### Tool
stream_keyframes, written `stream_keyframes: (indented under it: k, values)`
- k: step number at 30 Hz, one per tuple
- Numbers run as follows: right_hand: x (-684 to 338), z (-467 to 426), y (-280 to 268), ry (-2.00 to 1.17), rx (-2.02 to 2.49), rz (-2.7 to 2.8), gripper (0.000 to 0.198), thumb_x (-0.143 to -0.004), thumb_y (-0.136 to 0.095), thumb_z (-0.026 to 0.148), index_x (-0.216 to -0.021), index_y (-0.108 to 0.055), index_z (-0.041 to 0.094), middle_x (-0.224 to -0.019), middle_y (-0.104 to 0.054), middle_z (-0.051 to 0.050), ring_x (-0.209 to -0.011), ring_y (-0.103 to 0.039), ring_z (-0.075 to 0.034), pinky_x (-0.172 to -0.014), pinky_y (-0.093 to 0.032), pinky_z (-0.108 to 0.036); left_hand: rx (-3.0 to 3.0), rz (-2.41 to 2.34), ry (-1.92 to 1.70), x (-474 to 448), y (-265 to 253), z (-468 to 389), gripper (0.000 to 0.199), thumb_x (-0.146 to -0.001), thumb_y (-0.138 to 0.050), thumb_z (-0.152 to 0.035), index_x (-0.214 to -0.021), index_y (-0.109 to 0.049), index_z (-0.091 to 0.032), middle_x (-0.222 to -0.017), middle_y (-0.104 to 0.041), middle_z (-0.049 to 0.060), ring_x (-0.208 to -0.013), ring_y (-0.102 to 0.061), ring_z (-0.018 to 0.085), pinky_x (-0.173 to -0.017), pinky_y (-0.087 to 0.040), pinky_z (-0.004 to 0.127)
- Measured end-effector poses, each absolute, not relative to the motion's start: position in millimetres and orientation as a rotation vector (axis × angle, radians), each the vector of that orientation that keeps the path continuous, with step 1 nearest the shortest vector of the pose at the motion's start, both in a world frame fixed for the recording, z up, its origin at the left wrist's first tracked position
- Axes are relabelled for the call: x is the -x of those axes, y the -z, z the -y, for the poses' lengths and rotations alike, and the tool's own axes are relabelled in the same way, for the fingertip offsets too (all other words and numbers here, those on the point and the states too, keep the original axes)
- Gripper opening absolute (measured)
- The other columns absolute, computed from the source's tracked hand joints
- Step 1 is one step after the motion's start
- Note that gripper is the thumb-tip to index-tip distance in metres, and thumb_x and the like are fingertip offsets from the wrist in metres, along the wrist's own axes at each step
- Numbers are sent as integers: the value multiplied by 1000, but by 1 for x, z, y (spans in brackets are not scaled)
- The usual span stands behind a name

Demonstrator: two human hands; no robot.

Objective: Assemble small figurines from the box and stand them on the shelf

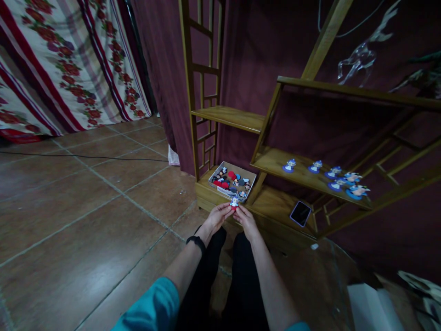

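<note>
Between the fingertips of both hands is a small toy figurine (pixel 234 202), white and purple-blue above with a red base. My left hand (pixel 219 216) pinches it from the left, and a dark band circles that wrist. From the other side my right hand (pixel 246 218) closes its fingers on the same figurine. Just beyond the hands, a shallow cardboard box (pixel 220 189) on the low shelf holds several small figurines in red, black, white and blue. Several similar figurines (pixel 315 166) with purple or blue bases stand on the raised shelf to the right.
The wooden shelf unit (pixel 230 117) has open lattice sides. A dark-screened tablet or phone (pixel 301 214) lies on its lower right board. Higher up stands a clear deer ornament (pixel 360 57). A black cable (pixel 86 156) crosses the tiled floor at left; a white box (pixel 370 305) sits lower right.
</note>
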State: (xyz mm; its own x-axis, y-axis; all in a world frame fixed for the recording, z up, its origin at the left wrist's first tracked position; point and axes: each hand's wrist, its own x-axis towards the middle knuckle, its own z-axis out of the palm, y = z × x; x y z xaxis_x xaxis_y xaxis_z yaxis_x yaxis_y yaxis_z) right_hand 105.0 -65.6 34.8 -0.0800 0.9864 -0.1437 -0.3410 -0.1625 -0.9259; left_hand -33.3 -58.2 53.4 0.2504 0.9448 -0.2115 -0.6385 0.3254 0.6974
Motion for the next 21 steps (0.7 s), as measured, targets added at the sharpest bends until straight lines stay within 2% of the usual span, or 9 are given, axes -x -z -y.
stream_keyframes:
  k: [21]
  values:
    - [-107,67,-34,-1543,970,876,46,-67,-67,45,-108,-61,25,-109,-64,-5,-92,-62,-19,-84,-47,-36,-509,-684,-1162,31,-48,56,22,-75,-60,-5,-96,-66,-7,-91,-69,12,-83,-65,15,-90,-47,29]
